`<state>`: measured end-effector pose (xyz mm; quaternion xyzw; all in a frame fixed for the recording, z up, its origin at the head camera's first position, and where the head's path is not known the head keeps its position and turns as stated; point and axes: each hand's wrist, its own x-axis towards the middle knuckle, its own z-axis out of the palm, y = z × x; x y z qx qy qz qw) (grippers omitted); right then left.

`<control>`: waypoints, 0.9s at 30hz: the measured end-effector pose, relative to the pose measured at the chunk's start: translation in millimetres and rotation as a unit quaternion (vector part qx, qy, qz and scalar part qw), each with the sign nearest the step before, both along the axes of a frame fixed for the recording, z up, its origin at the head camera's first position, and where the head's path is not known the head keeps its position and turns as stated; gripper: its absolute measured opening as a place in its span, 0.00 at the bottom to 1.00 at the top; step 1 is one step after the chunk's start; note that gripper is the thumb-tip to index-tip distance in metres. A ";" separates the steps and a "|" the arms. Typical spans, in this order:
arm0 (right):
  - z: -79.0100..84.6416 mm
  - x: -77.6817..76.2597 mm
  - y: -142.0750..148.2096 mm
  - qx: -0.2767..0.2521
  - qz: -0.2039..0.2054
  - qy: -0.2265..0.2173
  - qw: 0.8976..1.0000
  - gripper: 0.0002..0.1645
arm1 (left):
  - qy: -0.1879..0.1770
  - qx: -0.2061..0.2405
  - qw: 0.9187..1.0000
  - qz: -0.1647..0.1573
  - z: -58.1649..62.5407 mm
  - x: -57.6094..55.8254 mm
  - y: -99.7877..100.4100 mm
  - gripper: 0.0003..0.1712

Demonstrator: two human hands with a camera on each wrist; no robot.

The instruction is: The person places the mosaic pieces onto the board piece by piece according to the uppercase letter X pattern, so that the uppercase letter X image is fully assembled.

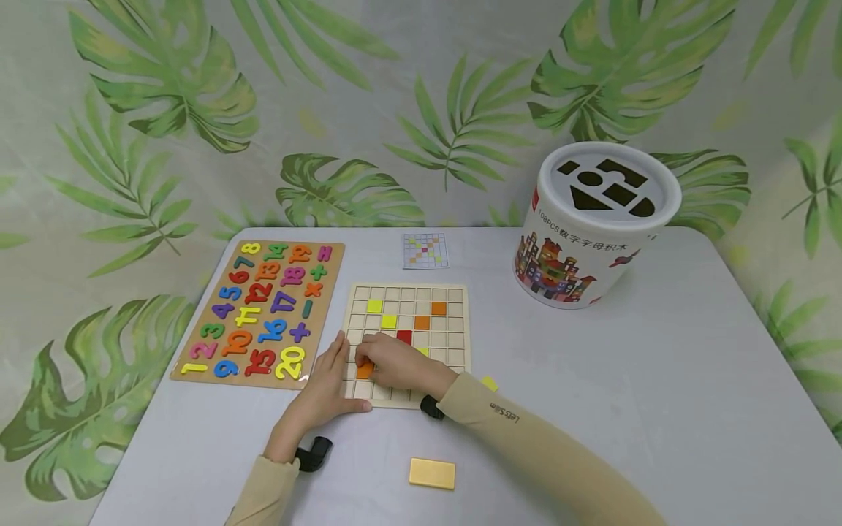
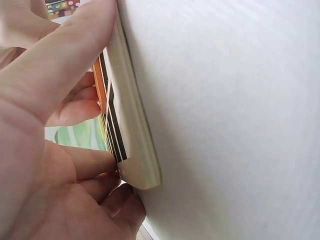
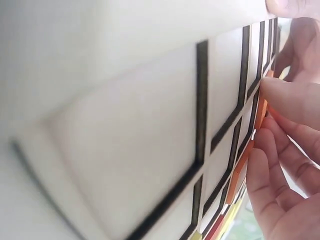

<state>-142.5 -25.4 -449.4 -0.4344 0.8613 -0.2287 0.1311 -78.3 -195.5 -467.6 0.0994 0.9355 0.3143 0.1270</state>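
Note:
A pale wooden grid board point(image 1: 456, 380) lies on the table, with yellow, orange and red square tiles in some cells. My left hand point(image 1: 324, 387) spreads around its near left corner. The left fingers rest along the left side, while the left thumb point(image 2: 75, 47) touches the front edge. Over the lower left cells, my right hand point(image 1: 397, 361) pinches an orange tile point(image 3: 262, 110) between thumb and fingertips, low at the board's surface. A second orange tile point(image 3: 239, 170) sits close by in the right wrist view; in the head view the right hand hides it.
A number puzzle board point(image 1: 226, 314) lies on the left. Behind the grid board is a small pattern card point(image 1: 425, 256). A white tub point(image 1: 585, 226) with a shape-cut lid stands back right. A yellow tile point(image 1: 490, 383) lies by the right sleeve, and a golden block point(image 1: 432, 473) in front.

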 end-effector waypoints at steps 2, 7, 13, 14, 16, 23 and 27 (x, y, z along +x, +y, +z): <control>1.3 0.1 2.4 -0.004 -0.004 -0.004 1.000 0.11 | 0.001 0.001 1.000 0.000 0.1 0.0 0.0 0.67; 11.5 -1.2 25.2 -0.036 -0.030 -0.033 0.998 0.11 | 0.004 0.000 1.000 0.002 0.1 -0.5 1.0 0.68; 20.0 -0.6 82.3 -0.076 -0.072 -0.060 0.993 0.11 | 0.002 0.008 1.000 0.010 -0.7 -0.9 3.1 0.68; 20.1 0.3 93.2 -0.079 -0.082 -0.069 0.991 0.11 | 0.003 0.010 1.000 0.011 -0.8 -0.7 3.3 0.68; 18.8 3.0 114.9 -0.077 -0.101 -0.079 0.989 0.10 | 0.001 0.009 1.000 0.013 -1.1 -0.3 3.3 0.68; 3.7 17.5 178.5 -0.045 -0.105 -0.068 0.991 0.12 | -0.010 0.005 1.000 0.013 -2.0 0.1 1.9 0.68; -2.9 26.0 195.0 -0.024 -0.082 -0.066 0.994 0.14 | -0.013 0.004 1.000 0.012 -1.7 -0.3 1.9 0.68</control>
